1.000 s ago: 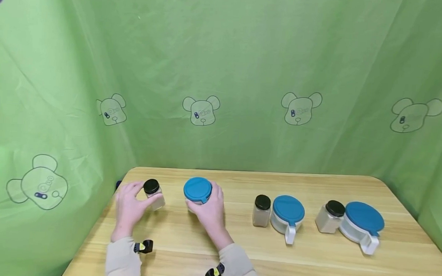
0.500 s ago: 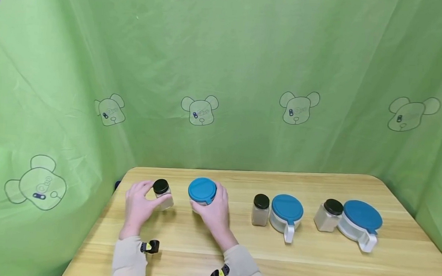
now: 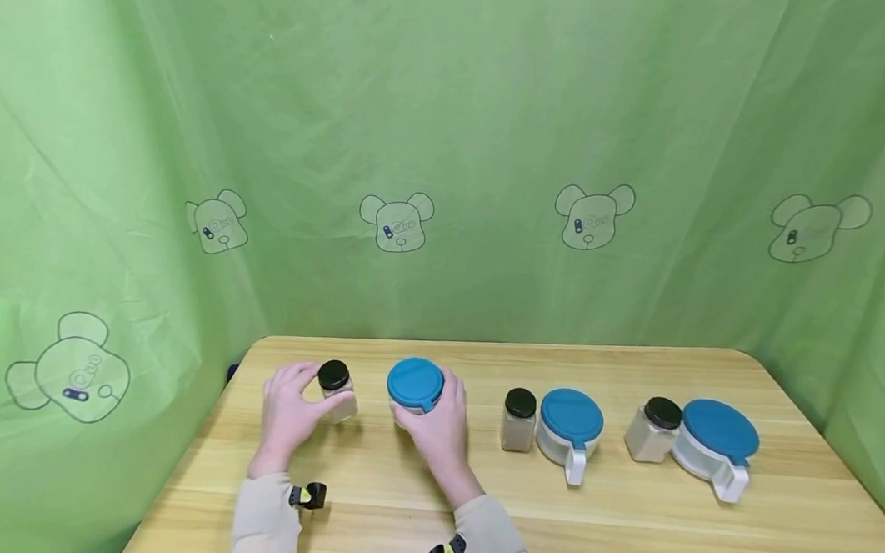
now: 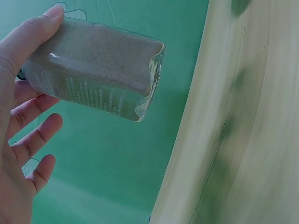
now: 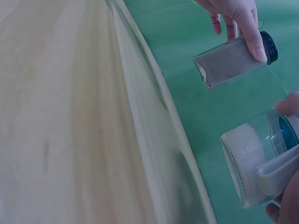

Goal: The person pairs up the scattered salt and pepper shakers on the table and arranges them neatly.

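My left hand grips a square glass spice jar with a black lid, thumb on one side and fingers on the other. Grey-brown powder fills much of that spice jar in the left wrist view, where its base hangs above the tabletop. Beside it, my right hand holds a round glass seasoning jar with a blue lid. White grains and a pale handle show on this seasoning jar in the right wrist view, also raised off the table. A small gap separates the two jars.
Right of my hands stand a black-lidded jar and a blue-lidded jar with a white handle. Farther right is another such pair, a black-lidded jar and a blue-lidded jar. A green curtain hangs behind the wooden table.
Both hands have moved to the right, carrying the spice jar and the seasoning jar with them. The gap between these jars has narrowed slightly. The other jars stay put on the table.
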The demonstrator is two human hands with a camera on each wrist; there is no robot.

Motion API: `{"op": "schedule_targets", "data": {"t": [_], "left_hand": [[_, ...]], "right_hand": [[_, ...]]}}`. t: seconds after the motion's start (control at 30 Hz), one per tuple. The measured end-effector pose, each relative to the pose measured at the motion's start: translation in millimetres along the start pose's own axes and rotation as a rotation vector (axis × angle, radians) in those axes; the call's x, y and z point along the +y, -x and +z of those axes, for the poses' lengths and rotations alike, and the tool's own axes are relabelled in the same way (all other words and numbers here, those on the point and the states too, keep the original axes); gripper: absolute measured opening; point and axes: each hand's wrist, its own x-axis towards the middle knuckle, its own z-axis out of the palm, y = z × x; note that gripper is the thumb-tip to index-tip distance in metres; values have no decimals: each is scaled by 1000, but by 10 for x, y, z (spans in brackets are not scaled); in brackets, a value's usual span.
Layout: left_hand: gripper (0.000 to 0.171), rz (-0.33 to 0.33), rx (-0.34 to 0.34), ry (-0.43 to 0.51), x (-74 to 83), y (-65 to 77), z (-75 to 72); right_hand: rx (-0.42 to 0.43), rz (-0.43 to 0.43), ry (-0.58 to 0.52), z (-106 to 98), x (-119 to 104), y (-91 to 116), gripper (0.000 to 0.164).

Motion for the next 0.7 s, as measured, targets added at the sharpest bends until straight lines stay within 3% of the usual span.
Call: {"op": "schedule_targets", "data": {"t": [0.7], "left_hand": [[67, 59, -25, 27, 108, 11, 120]], "right_hand": [[35, 10, 14, -61, 84, 43, 92]]}}
